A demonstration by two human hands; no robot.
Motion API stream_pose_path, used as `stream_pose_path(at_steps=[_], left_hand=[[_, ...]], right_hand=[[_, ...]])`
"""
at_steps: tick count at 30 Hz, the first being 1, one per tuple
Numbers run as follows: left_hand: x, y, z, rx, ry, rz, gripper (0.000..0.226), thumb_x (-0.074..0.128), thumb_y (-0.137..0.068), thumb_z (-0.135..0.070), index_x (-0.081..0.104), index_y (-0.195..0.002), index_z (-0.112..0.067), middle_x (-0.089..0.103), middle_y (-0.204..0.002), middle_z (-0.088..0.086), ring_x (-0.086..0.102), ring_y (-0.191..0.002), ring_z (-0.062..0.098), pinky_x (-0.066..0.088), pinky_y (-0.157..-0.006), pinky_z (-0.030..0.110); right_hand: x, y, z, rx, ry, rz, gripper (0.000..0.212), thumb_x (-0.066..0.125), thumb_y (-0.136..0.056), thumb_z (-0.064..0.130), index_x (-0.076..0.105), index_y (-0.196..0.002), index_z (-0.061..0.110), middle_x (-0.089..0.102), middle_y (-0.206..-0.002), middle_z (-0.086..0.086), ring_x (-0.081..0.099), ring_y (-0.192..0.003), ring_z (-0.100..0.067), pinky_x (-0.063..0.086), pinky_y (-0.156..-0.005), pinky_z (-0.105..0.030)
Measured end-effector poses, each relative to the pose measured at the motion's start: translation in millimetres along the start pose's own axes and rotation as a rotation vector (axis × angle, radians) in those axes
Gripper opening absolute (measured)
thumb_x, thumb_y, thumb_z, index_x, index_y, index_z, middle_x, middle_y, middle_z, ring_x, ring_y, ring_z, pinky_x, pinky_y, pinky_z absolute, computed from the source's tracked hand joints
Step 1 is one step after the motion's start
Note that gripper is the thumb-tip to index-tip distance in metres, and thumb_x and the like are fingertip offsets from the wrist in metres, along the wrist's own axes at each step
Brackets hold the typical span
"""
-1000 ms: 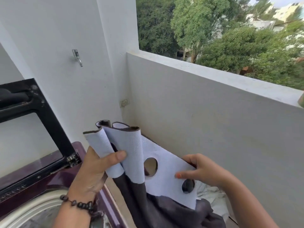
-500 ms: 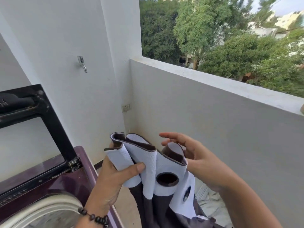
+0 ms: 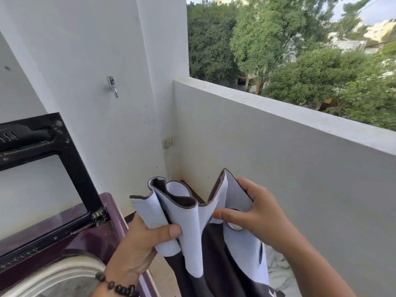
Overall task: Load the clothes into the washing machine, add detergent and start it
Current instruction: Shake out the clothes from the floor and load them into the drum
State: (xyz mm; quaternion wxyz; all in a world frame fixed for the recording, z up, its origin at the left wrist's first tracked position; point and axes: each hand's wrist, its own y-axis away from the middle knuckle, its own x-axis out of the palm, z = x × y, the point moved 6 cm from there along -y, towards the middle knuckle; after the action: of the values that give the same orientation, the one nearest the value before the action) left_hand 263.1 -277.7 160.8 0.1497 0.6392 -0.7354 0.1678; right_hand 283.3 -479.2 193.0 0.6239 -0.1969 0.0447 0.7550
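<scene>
Hanging in front of the person, a dark curtain (image 3: 216, 262) with a white header band is held up by both hands, to the right of the washing machine (image 3: 70, 234) and above the balcony floor. The gathered folds on the left side of the band are gripped by the left hand (image 3: 141, 243), with the thumb pressed across the front of the white cloth and the fingers hidden behind it. A beaded bracelet (image 3: 116, 286) is worn on that wrist. The next section of the band is pinched by the right hand (image 3: 255, 217), thumb on the near face and fingers curled over the top edge; 1 ring hole in the band is partly seen under that thumb. Between the 2 hands the band is bent into upright pleats, and the dark cloth falls below them out of view.

The washing machine is seen at lower left, purple-topped, with its black-framed lid (image 3: 42, 151) raised against the white wall and the pale rim of the drum showing beneath. A metal tap (image 3: 112, 85) is fixed to the wall above. A pale bundle of cloth (image 3: 278, 273) lies on the floor by the parapet (image 3: 278, 116), beyond which trees are seen.
</scene>
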Motion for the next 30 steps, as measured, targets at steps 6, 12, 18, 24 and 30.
stream_pose_path(at_steps=[6, 12, 18, 24, 30], left_hand=[[28.4, -2.7, 6.6, 0.002, -0.234, 0.147, 0.078, 0.088, -0.04, -0.01, 0.058, -0.113, -0.013, 0.076, -0.092, 0.002, 0.072, -0.087, 0.015, 0.056, -0.069, 0.025], [13.5, -11.0, 7.0, 0.098, -0.327, 0.024, 0.081, 0.089, -0.042, -0.017, 0.054, -0.115, -0.007, 0.073, -0.099, 0.011, 0.071, -0.092, 0.026, 0.057, -0.071, 0.03], [-7.2, -14.4, 4.9, 0.13, -0.308, -0.111, 0.096, 0.099, -0.024, -0.038, 0.062, -0.104, 0.0, 0.073, -0.092, 0.019, 0.07, -0.084, 0.03, 0.058, -0.068, 0.034], [-18.0, -10.7, -8.9, 0.153, -0.016, -0.07, 0.045, 0.084, -0.025, 0.0, 0.078, -0.064, -0.021, 0.074, -0.068, 0.002, 0.071, -0.06, 0.015, 0.057, -0.052, 0.028], [-11.5, -11.3, -6.5, 0.097, -0.05, 0.062, 0.023, 0.087, -0.062, -0.006, 0.078, -0.062, -0.027, 0.072, -0.061, -0.004, 0.069, -0.054, 0.008, 0.054, -0.047, 0.02]], right_hand=[[25.6, -0.8, 11.3, -0.086, 0.151, -0.027, 0.021, 0.073, -0.071, 0.02, 0.058, -0.085, 0.023, 0.064, -0.082, 0.01, 0.05, -0.064, 0.0, 0.041, -0.058, -0.013], [33.4, -2.2, 17.8, -0.13, 0.08, 0.194, 0.046, 0.071, -0.081, 0.005, 0.062, -0.079, 0.05, 0.061, -0.08, 0.022, 0.056, -0.07, 0.006, 0.042, -0.06, -0.008], [33.6, -9.0, -8.4, -0.04, 0.034, 0.328, 0.026, 0.069, -0.088, 0.022, 0.061, -0.11, 0.033, 0.068, -0.107, 0.008, 0.064, -0.1, -0.017, 0.053, -0.088, -0.043], [18.8, -1.8, -64.4, 0.163, 0.444, 0.498, 0.041, 0.067, -0.071, 0.05, 0.062, -0.099, 0.02, 0.068, -0.097, 0.003, 0.064, -0.092, -0.019, 0.053, -0.086, -0.048], [-10.4, -10.9, -35.5, 0.057, 0.11, 0.247, 0.019, 0.06, -0.093, 0.002, 0.069, -0.092, 0.018, 0.069, -0.079, 0.007, 0.071, -0.073, -0.02, 0.059, -0.073, -0.04]])
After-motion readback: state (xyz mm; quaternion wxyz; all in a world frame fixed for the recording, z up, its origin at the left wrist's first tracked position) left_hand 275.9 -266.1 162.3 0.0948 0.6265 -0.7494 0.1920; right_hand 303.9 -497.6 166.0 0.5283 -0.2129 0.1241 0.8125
